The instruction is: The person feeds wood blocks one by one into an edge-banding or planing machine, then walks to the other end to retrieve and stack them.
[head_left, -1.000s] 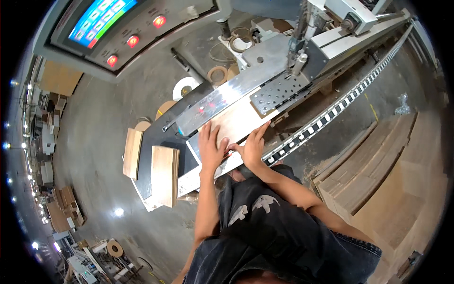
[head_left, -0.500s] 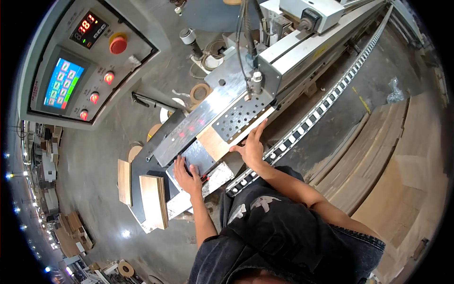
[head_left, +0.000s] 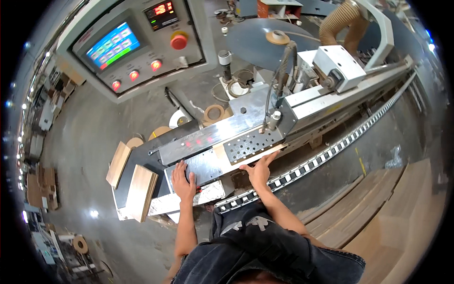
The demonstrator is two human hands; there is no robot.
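Observation:
A pale wooden board lies on the machine bed, mostly covered by a perforated metal plate; its left end and thin front edge show. My right hand is at that front edge, thumb and fingers spread apart, touching the board. My left hand rests with outstretched fingers on the left end of the smooth metal bed plate, holding nothing. On the dark side table to the left lie a small stack of wooden boards and another wooden piece.
A control panel with a lit screen and red buttons stands at the far left. A black-and-white segmented conveyor track runs beside my right arm. Long wooden boards lie at the right. Tape rolls sit behind the bed.
The board has slid right, farther under the perforated plate, and my right hand has moved along with it. My left hand stays on the bed. The view has turned and shifted.

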